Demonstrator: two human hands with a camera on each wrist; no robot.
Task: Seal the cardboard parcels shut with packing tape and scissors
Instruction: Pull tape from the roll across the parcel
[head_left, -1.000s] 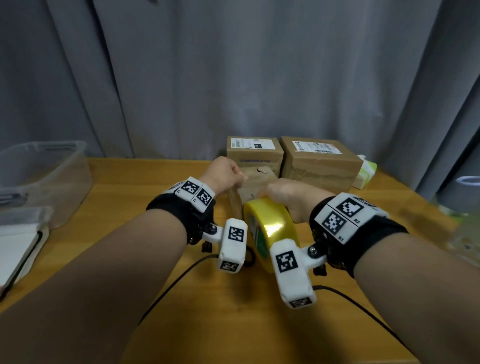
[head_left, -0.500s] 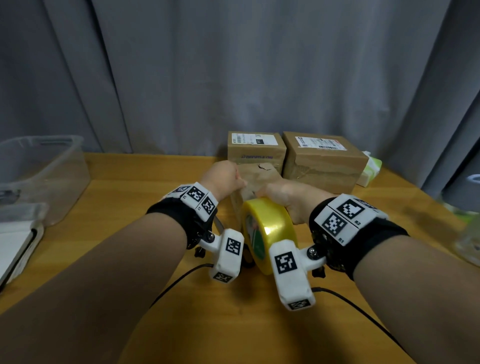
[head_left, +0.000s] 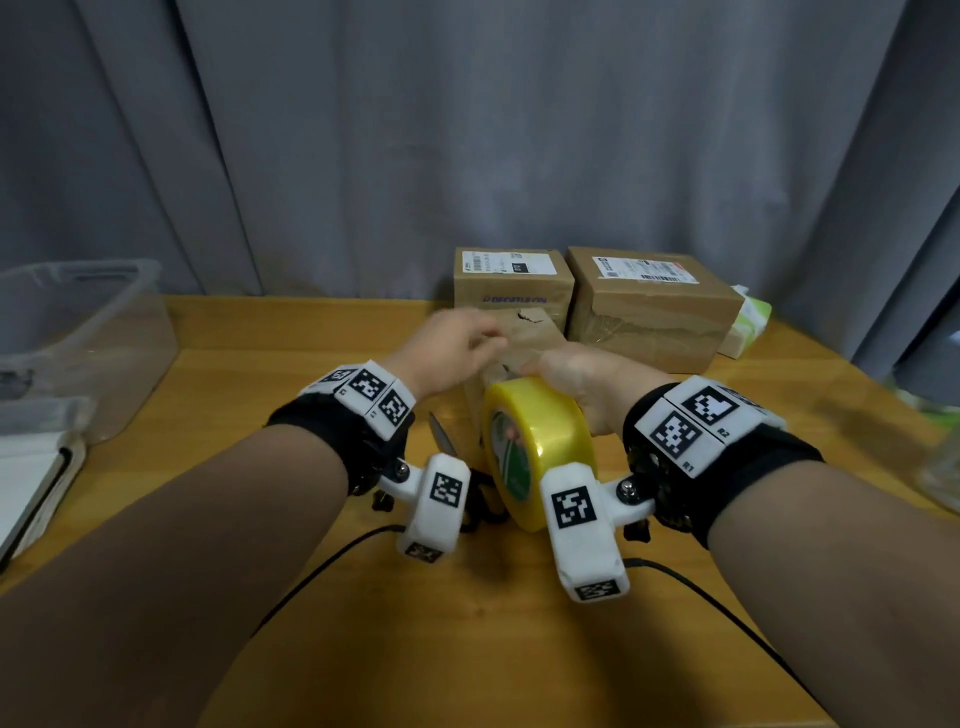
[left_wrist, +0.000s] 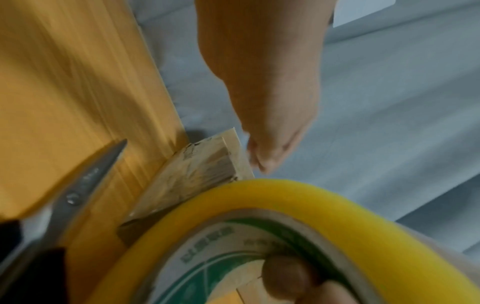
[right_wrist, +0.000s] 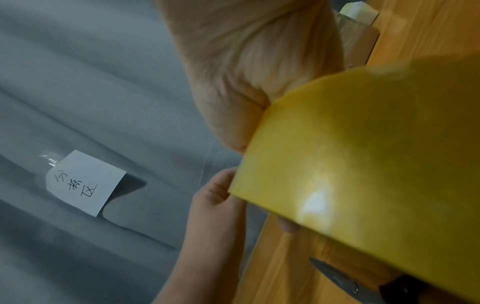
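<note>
My right hand (head_left: 582, 379) grips a yellow packing tape roll (head_left: 540, 447) upright on its edge, one finger hooked inside the core (left_wrist: 285, 273). Just behind the roll stands a small worn cardboard parcel (head_left: 530, 338). My left hand (head_left: 452, 348) hovers at the parcel's top edge, fingertips pinched together as on the tape's clear free end; the strip itself barely shows. In the right wrist view that left hand (right_wrist: 215, 197) sits at the roll's (right_wrist: 363, 164) edge. Scissors (head_left: 440, 434) lie flat on the table left of the roll, under my left wrist.
Two taped cardboard boxes (head_left: 511, 286) (head_left: 649, 306) stand at the table's back by the grey curtain. A clear plastic bin (head_left: 78, 322) and a notebook (head_left: 26, 478) are at the left. A green-white packet (head_left: 748, 322) lies back right. Black cables (head_left: 332, 561) cross the front.
My left hand has lifted up and away from the roll toward the parcel's top. The right hand still holds the roll in the same spot.
</note>
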